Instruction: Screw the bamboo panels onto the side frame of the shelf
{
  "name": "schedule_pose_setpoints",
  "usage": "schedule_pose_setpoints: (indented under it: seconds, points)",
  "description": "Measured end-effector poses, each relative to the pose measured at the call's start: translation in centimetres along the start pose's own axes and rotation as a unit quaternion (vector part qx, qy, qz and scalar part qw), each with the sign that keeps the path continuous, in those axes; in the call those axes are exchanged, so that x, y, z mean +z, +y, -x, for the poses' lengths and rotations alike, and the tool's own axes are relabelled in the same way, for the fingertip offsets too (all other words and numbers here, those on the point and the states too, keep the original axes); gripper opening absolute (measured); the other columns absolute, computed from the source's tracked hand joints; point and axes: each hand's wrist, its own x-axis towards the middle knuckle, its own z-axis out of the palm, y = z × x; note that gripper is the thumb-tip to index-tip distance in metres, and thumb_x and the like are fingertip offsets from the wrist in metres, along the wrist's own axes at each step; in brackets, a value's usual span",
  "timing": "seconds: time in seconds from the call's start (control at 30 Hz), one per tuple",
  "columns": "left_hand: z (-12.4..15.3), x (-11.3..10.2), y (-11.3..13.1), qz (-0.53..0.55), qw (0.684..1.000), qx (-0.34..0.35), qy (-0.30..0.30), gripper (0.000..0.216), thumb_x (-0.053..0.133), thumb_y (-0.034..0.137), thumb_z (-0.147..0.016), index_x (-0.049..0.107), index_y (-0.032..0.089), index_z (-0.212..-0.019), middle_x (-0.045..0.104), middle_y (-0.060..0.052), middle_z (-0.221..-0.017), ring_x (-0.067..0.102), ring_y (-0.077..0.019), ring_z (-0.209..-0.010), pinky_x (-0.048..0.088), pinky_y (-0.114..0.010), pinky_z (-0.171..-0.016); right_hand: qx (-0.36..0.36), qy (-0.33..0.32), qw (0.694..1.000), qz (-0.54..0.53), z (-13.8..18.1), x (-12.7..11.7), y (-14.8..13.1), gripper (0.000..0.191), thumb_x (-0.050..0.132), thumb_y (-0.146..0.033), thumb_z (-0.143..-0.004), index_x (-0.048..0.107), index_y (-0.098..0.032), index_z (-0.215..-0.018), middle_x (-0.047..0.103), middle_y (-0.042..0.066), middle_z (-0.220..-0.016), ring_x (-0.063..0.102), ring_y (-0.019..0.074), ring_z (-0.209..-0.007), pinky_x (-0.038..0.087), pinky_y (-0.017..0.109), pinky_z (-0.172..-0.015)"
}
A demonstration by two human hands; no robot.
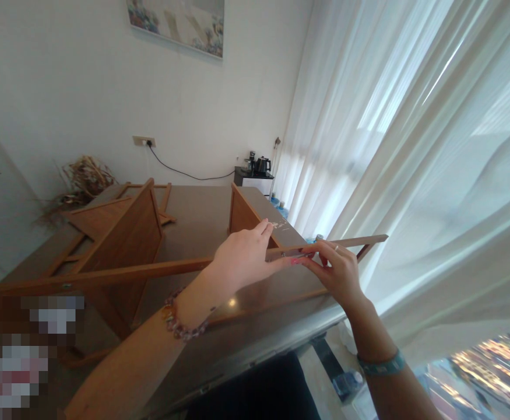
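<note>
A wooden furniture frame lies across the table, with a long wooden rail (150, 272) running along its near side. My left hand (241, 255) grips this rail near a shelf board (248, 213), fingers over the far side and thumb stretched along the near side toward my other hand. Farther right on the rail, my right hand (336, 271) is closed in a pinch. Between its fingertips is a thin dark metal rod (301, 255), which looks like a hex key and lies against the rail. Its tip is partly hidden by my fingers.
Another upright board (127, 239) stands at left, with loose wooden frame parts (101, 216) behind it on the brown table (193, 204). Dried stalks (88, 175) stand past the far left corner. White curtains (346, 146) hang at right; a water bottle (346, 382) is below.
</note>
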Motion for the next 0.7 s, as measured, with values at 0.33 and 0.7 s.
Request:
schedule_pose_setpoints:
  seconds: [0.33,0.7]
  points:
    - [-0.2,0.3,-0.3,-0.002,1.000,-0.006,-0.006,0.090,0.024,0.078,-0.083,0.039,0.012,-0.142,0.035,-0.011,-0.150,0.059,-0.0304,-0.114,0.048,-0.037,-0.090,0.108,0.120,0.987,0.018,2.1,2.3,-0.6,0.037,0.068,-0.050,-0.077,0.054,-0.021,-0.095,0.057,-0.006,-0.065,0.049,0.0087,-0.049,0.041,0.022,-0.053]
    - [-0.1,0.2,-0.4,0.012,1.000,0.001,-0.008,0.088,0.031,0.075,-0.083,0.038,0.011,-0.142,0.037,-0.013,-0.149,0.059,-0.0308,-0.113,0.047,-0.037,-0.090,0.195,0.155,0.967,-0.049,3.8,3.6,-0.5,0.033,0.070,-0.043,-0.076,0.050,-0.023,-0.092,0.054,-0.006,-0.069,0.049,0.0100,-0.052,0.043,0.025,-0.054]
